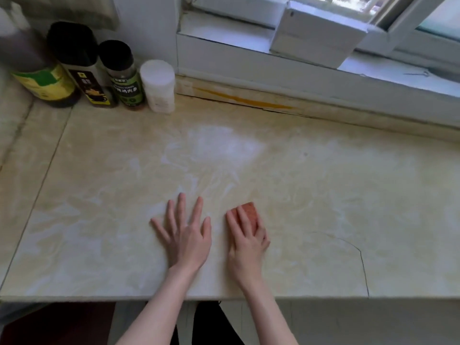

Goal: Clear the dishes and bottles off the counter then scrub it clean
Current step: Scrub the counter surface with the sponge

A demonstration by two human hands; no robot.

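sponge (250, 214): orange-red, flat on counter (336, 195), near front edge, a bit R of centre
axis: long side runs approx front-to-back; far end pts toward the window wall, leaning slightly L; near end hidden under fingers
R hand (249, 242): on top of sponge, fingers laid along it, outer ones curled at its R edge; holds it + presses it down
L hand (188, 235): just L of R hand, not touching it; palm down, fingers spread wide, flat on counter, holds nothing
edges: forearms cross the front edge; back edge meets the sill step, yellow stain (244, 98) along it; seam line on L side; thin crack (362, 260) curves down to front edge at R
room: open surface fwd, L and R of sponge; whitish smear (211, 145) mid-counter ahead of both hands
containers: 4 in a row, back-L corner, upright, well apart from hands: big dark bottle (37, 70) w/ yellow-green label, black-cap bottle (79, 63), green-label jar (123, 75), white tub (158, 85)
contents: big bottle looks dark inside; rest can't tell, blurred
sill: white box (316, 38) lying on it, at R of the containers
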